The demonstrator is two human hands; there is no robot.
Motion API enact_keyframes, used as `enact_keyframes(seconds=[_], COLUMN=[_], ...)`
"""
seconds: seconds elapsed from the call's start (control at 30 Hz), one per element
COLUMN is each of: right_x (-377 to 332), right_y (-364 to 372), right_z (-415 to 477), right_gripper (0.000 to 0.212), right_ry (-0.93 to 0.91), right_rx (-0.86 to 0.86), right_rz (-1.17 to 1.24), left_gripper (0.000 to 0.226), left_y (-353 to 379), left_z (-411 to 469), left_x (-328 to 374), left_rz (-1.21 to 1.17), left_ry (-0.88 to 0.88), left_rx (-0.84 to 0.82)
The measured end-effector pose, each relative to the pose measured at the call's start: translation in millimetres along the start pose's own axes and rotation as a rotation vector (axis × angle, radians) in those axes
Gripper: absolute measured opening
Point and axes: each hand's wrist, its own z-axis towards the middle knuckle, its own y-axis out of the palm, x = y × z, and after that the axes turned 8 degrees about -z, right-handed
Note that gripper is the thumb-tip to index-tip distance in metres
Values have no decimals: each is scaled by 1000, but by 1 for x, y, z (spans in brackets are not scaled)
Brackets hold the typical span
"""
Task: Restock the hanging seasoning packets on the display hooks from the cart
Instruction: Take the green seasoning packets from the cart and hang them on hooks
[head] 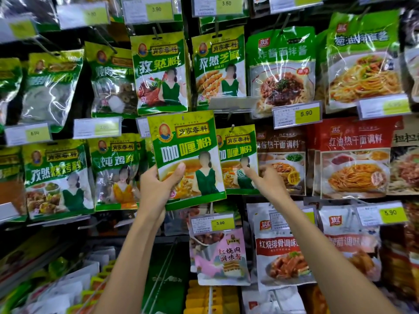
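While left hand [156, 186] grips packet [188, 159] upright (front outward), right hand [264, 180] at hung packet [238, 155], grip unclear.

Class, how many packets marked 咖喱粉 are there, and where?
2. The held packet is in the left hand; the hanging packet is on a hook, its edge pinched by the right hand. Others may hang hidden behind it.

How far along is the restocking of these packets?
Done: curry packets already hang on the hook. In hand: the left hand holds a spare curry packet beside them; the right hand holds the hung ones. Left: hooking it on, then the loose packets lying below.
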Motion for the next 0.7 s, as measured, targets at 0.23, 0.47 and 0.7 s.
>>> enact_keyframes(seconds=[0.23, 0.47, 0.7], right_x=[-27, -29, -10], right_y=[-5, -5, -14], right_z=[-39, -37, -28], right_gripper=[31, 32, 20], right_ry=[-187, -147, -79], right_rx=[-10, -31, 35], right_rz=[399, 531, 519], left_gripper=[61, 45, 33], left_y=[40, 53, 33], left_z=[-13, -11, 51], left_x=[-16, -11, 28], left_rz=[7, 207, 968], left_ry=[-123, -56, 920], left_rx=[-107, -129, 306])
